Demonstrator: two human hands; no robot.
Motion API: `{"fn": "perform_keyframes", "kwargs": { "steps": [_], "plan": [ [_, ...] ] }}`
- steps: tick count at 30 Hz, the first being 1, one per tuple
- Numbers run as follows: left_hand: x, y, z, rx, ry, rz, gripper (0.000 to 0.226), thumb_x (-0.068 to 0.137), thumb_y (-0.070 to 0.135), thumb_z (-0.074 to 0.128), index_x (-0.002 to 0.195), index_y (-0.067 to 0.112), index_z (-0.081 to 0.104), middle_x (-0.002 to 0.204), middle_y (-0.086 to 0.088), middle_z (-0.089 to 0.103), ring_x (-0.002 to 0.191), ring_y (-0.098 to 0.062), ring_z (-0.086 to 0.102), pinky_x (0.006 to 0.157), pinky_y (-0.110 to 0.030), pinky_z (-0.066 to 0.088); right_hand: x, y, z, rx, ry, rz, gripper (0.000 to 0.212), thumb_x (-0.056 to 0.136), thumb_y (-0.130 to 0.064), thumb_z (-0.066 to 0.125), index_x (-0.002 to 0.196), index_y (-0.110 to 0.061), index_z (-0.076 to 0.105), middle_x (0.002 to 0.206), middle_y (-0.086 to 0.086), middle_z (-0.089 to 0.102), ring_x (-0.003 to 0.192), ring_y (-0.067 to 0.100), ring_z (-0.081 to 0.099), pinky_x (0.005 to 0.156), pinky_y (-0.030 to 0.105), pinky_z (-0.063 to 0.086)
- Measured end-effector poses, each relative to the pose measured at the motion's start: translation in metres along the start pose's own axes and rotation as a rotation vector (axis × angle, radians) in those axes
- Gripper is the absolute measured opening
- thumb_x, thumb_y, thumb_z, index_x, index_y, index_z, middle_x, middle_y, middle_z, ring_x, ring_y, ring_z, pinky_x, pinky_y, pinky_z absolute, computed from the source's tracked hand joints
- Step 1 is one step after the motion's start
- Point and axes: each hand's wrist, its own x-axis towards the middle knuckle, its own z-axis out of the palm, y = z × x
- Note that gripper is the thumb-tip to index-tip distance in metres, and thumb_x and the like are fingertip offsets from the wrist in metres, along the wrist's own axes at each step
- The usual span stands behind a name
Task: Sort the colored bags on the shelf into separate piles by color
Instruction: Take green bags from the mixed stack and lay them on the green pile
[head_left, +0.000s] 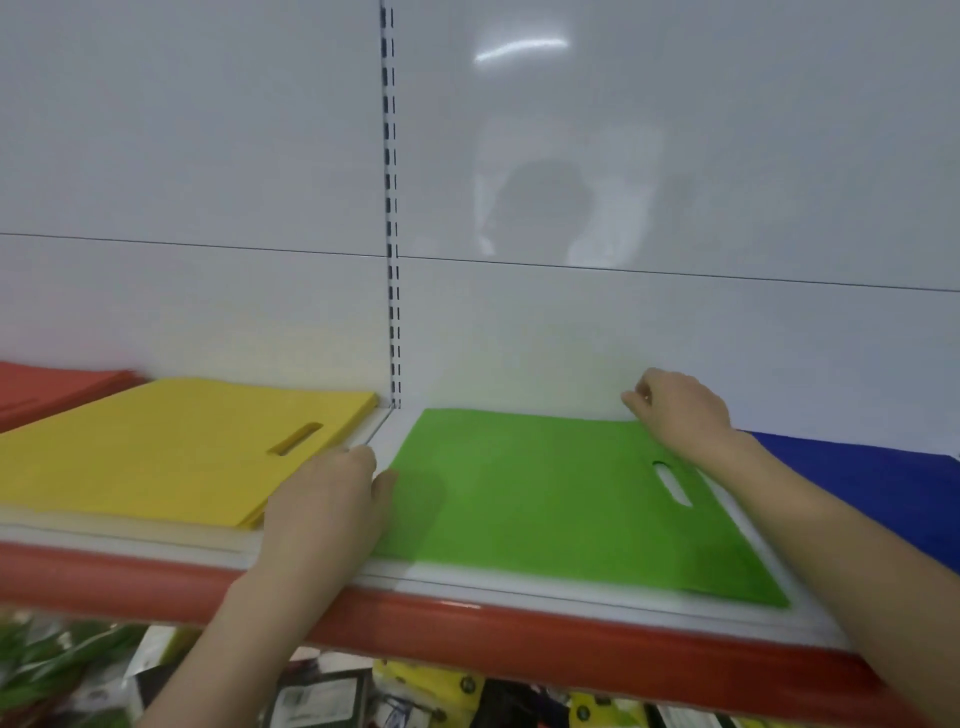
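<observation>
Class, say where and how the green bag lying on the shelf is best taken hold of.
Probably the handle slot near the right end of the green bag, reached from above and hooked through. The bag lies flat on the shelf, so its faces give nothing to wrap; the slot is its one opening.

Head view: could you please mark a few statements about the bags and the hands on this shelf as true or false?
1. The green bag lies between the yellow pile and the blue bag. True.
2. The right hand holds the blue bag. False: its fingers curl at the green bag's far edge.
3. The left hand rests at the green bag's left edge. True.
4. The red bags lie at the far right. False: they lie at the far left, beside the yellow pile.
</observation>
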Motion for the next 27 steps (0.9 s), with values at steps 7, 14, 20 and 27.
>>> {"fn": "perform_keyframes", "kwargs": {
  "steps": [7,14,20,27],
  "plan": [
    [-0.022,-0.063,-0.045,-0.196,0.198,0.175,0.040,0.082,0.041,0.042,0.075,0.010,0.066,0.064,-0.003,0.062,0.059,-0.028,0.060,0.048,-0.034,0.049,-0.028,-0.152,-0.020,0.451,0.063,-0.397,0.020,0.095,-0.030,0.050,0.086,-0.014,0.059,0.081,0.000,0.056,0.080,0.021,0.052,0.077,0.034,0.044],
    [-0.085,-0.232,-0.118,-0.064,0.266,-0.051,0.026,0.091,0.035,0.050,0.089,0.013,0.064,0.083,0.000,0.061,0.080,-0.023,0.058,0.067,-0.036,0.048,-0.090,-0.374,0.009,0.698,-0.085,-0.660,0.025,0.095,-0.031,0.049,0.087,-0.010,0.061,0.084,0.005,0.065,0.081,0.025,0.060,0.074,0.038,0.050],
    [-0.158,-0.386,-0.174,0.112,0.261,-0.254,0.028,0.093,0.038,0.045,0.090,0.016,0.063,0.081,0.006,0.059,0.078,-0.015,0.056,0.069,-0.034,0.049,-0.168,-0.564,0.032,0.839,-0.152,-0.861,0.020,0.093,-0.027,0.054,0.084,-0.012,0.064,0.076,-0.002,0.059,0.077,0.019,0.056,0.072,0.029,0.041],
    [-0.217,-0.514,-0.224,0.285,0.266,-0.501,0.025,0.094,0.038,0.044,0.101,0.022,0.062,0.097,0.008,0.063,0.085,-0.007,0.058,0.074,-0.023,0.051,-0.251,-0.730,0.063,0.814,-0.299,-1.127,0.022,0.094,-0.028,0.052,0.080,-0.014,0.060,0.070,-0.004,0.056,0.071,0.015,0.051,0.063,0.029,0.036]
  ]
}}
